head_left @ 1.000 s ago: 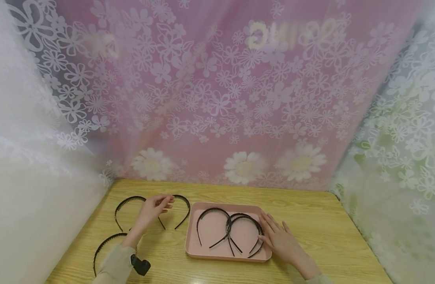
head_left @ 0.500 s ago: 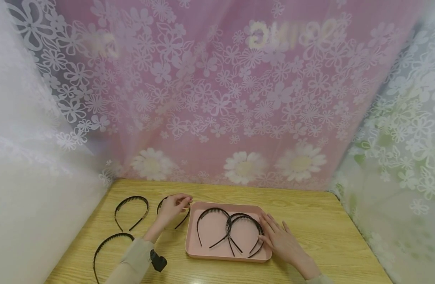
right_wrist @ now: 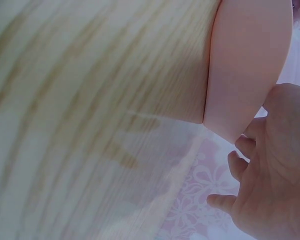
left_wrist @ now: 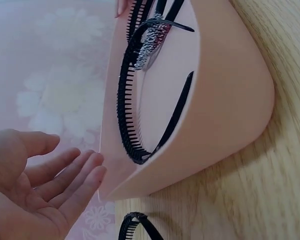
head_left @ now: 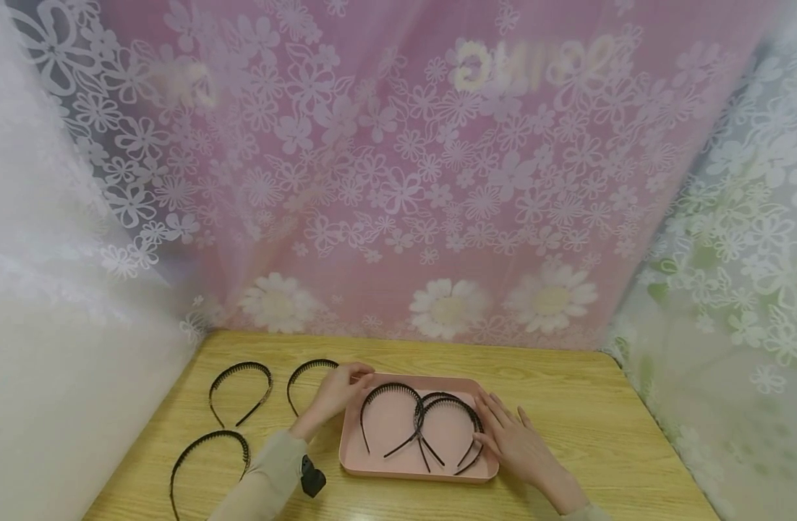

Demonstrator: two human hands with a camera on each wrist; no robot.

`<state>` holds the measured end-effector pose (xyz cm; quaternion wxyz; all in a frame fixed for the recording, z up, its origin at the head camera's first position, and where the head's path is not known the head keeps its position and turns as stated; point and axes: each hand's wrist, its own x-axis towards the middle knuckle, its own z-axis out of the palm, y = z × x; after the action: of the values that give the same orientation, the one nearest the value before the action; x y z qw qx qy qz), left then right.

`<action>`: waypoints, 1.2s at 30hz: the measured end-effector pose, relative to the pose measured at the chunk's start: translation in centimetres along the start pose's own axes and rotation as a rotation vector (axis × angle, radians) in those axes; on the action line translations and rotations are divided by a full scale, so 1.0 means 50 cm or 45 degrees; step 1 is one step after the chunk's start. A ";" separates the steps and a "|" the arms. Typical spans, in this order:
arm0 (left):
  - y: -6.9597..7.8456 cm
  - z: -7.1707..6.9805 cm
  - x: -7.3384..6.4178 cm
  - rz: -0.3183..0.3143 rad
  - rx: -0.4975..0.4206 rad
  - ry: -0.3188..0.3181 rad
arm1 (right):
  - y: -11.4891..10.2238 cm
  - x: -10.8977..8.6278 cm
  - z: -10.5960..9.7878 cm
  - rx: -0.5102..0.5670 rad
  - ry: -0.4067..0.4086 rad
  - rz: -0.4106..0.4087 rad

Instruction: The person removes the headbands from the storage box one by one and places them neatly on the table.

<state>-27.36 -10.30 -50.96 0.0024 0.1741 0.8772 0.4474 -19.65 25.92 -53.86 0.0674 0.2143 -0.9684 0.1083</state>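
Note:
My left hand is at the far left corner of the pink tray. In the left wrist view its fingers are extended and hold nothing, with fingertips right at the tray's rim. The right hand lies along the tray's right end, fingers straight against the wall; the right wrist view shows them at the tray's outer side. Inside the tray lie several black toothed headbands, overlapping one another; one has a silvery glittering part. Another black headband lies on the table, partly hidden behind my left hand.
Two more black headbands lie at the left of the wooden table, one farther back and one nearer, partly covered by the left sleeve. A pink flowered curtain hangs behind the table; pale sheets flank both sides.
My left hand has moved right, from above the headbands on the table to the tray's far left corner. The right hand, the tray and the headbands have stayed in place.

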 end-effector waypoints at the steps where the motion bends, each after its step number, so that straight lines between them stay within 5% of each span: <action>1: 0.000 0.004 0.002 0.005 0.013 -0.015 | 0.000 0.000 0.000 0.001 0.004 -0.003; 9: 0.003 0.031 0.017 0.063 0.124 -0.099 | 0.001 -0.001 0.002 0.000 0.008 -0.004; 21: -0.003 0.052 0.028 -0.034 0.174 -0.196 | 0.004 0.001 0.004 0.010 -0.010 0.008; 36: -0.007 0.053 0.025 0.062 0.263 -0.181 | -0.002 -0.001 -0.005 0.007 -0.043 0.021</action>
<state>-28.23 -8.00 -52.62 0.0357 0.2259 0.9118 0.3410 -19.53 25.91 -53.61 0.0496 0.2082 -0.9709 0.1078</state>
